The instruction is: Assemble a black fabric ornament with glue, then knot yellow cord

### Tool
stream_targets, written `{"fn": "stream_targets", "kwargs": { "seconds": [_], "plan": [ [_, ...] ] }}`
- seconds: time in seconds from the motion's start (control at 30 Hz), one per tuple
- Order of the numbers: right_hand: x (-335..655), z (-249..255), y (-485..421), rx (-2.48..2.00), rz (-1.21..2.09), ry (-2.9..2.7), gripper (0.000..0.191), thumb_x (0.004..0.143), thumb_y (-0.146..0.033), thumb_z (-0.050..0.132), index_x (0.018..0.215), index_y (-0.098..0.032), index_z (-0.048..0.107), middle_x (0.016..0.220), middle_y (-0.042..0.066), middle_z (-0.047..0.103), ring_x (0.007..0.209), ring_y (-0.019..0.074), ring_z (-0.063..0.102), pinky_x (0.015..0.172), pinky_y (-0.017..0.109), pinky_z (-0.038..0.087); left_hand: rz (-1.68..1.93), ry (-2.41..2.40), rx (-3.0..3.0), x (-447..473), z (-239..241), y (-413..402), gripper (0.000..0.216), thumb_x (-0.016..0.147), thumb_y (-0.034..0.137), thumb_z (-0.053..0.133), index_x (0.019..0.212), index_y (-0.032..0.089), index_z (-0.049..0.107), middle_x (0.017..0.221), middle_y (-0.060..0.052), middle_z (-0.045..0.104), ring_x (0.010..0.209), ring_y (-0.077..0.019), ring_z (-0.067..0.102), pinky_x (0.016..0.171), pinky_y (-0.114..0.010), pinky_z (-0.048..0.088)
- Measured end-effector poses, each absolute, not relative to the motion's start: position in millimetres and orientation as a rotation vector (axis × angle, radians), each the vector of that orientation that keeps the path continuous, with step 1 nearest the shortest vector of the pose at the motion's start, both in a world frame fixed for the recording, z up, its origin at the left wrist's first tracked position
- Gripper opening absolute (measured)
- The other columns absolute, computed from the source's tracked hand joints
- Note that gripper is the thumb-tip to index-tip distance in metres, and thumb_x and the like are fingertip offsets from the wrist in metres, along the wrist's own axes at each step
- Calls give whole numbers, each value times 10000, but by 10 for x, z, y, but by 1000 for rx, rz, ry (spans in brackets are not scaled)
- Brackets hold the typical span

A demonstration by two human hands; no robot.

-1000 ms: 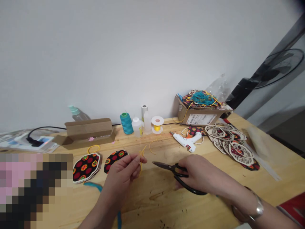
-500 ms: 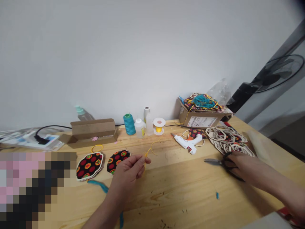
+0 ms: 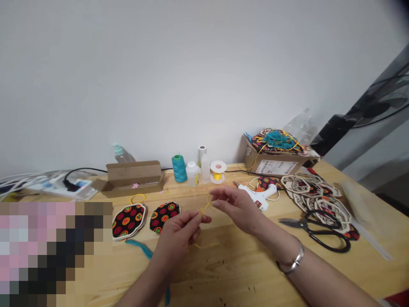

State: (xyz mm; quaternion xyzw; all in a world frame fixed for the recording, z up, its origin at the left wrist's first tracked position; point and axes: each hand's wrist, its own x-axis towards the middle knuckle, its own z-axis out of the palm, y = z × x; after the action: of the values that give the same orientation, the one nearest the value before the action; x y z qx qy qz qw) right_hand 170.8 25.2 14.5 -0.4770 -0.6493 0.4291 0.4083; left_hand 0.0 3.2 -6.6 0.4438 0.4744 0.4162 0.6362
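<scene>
My left hand [image 3: 180, 234] is closed in a pinch on a thin yellow cord [image 3: 207, 205], held over the table. A short loop of the cord stands up past the fingertips, and a loose end trails below the hand. Thumb and fingers of my right hand [image 3: 233, 209] come together at the upper part of the loop. Black-handled scissors [image 3: 329, 241] lie to the right, apart from both hands. Behind my left hand is a round patterned fabric piece [image 3: 162, 216], with a stack of similar pieces [image 3: 129, 221] beside it.
A white glue gun [image 3: 260, 198] lies behind my right hand. Along the wall stand a teal thread cone [image 3: 179, 169], bottles, a yellow cord spool [image 3: 218, 172] and an open brown box [image 3: 134, 175]. At right are a filled carton [image 3: 271, 167] and cut-out frames [image 3: 300, 184].
My right hand has let go of the scissors and moved left to the yellow cord. The scissors stay on the table. My left hand still holds the cord; the view has shifted slightly.
</scene>
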Motion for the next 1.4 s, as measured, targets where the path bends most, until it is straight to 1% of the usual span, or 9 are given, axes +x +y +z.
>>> {"fn": "stream_targets", "kwargs": {
  "seconds": [0.07,0.13,0.27,0.37,0.57,0.7,0.9,1.2,1.4],
  "plan": [
    [1661,53,281,-1128,1202,-1551,309,732,-306,602,1004,-159,610,885,49,640,784,145,567,710,285,440,934,1064,987,3,-55,28,241,693,361,646,691,122,675,542,0,559,418,-46,307,413,-201,168],
    [1657,-11,271,-1108,1331,-1489,292,705,-306,628,958,-161,632,862,43,651,782,146,574,738,298,436,931,1027,958,7,-60,25,224,693,345,649,647,126,655,621,-28,614,413,-35,309,405,-197,157],
    [1658,-90,221,-1003,1569,-1386,229,679,-290,655,866,-159,665,768,15,665,727,132,579,747,294,429,915,965,927,16,-86,17,208,714,315,636,628,125,637,597,-20,596,406,-26,305,400,-193,154],
    [1630,-114,200,-960,1649,-1325,223,656,-283,675,841,-160,674,714,2,663,686,126,577,719,280,432,887,950,950,26,-96,10,228,723,321,629,615,120,630,564,-6,559,402,-26,289,399,-199,140],
    [1609,-108,188,-1037,1572,-1325,132,638,-245,676,724,-145,671,590,-18,631,591,110,549,632,252,419,798,992,1042,61,-78,-4,278,741,347,603,581,119,615,460,44,431,385,-33,240,399,-213,108],
    [1616,-103,175,-1070,1458,-1423,82,665,-227,644,651,-146,649,546,-22,611,557,105,529,592,237,404,787,1036,1033,72,-65,-14,261,728,341,623,583,124,624,474,41,468,385,-30,261,388,-196,127],
    [1613,-127,156,-1192,1240,-1496,65,674,-201,614,645,-150,642,582,-15,606,577,105,518,581,225,403,815,935,745,73,-145,-9,202,694,308,675,643,114,650,544,21,534,392,-10,286,373,-161,149],
    [1610,-169,167,-1140,1266,-1471,53,666,-198,624,637,-171,658,579,-17,616,568,109,531,575,229,415,792,892,634,57,-168,15,169,677,247,700,710,86,656,534,8,548,366,17,273,356,-137,120],
    [1670,-109,215,-1167,1238,-1427,112,637,-217,655,741,-178,671,716,7,657,677,133,569,646,258,442,863,937,669,56,-143,5,170,661,255,705,662,98,642,532,9,561,369,11,274,354,-134,140]
  ]
}}
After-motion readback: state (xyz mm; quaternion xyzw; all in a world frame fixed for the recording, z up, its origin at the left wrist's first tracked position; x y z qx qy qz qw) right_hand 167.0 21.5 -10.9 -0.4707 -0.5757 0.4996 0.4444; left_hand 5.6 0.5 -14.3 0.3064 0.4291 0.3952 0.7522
